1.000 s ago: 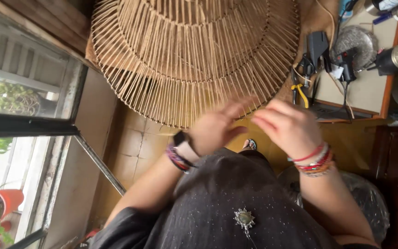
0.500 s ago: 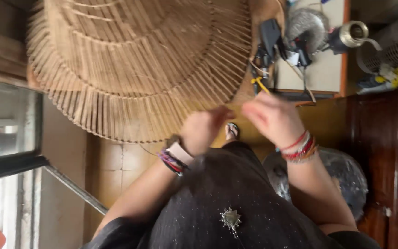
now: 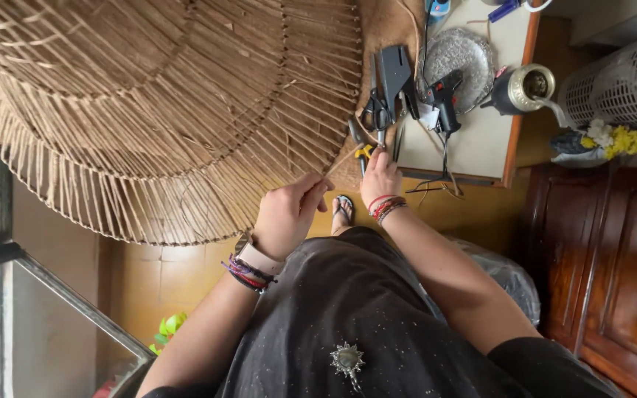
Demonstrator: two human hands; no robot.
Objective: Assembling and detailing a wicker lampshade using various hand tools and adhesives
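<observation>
The fingers [image 3: 317,188] of the left hand [image 3: 285,215] were pinched shut on a thin cane strand [image 3: 340,162], which ran up and to the right from them along the rim of the big woven rattan shade [image 3: 164,110]. The right hand [image 3: 380,179] was nearer the strand's far end, fingers curled by the yellow-handled pliers [image 3: 363,153] at the counter [image 3: 481,140] edge; whether it gripped anything could not be told.

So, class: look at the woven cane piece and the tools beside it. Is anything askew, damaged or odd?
Along the lower edge of the woven cane piece, the spoke ends stick out loose and unbound. One thin strand strays sideways, pinched by the left hand. The tools lie in a jumble.
</observation>
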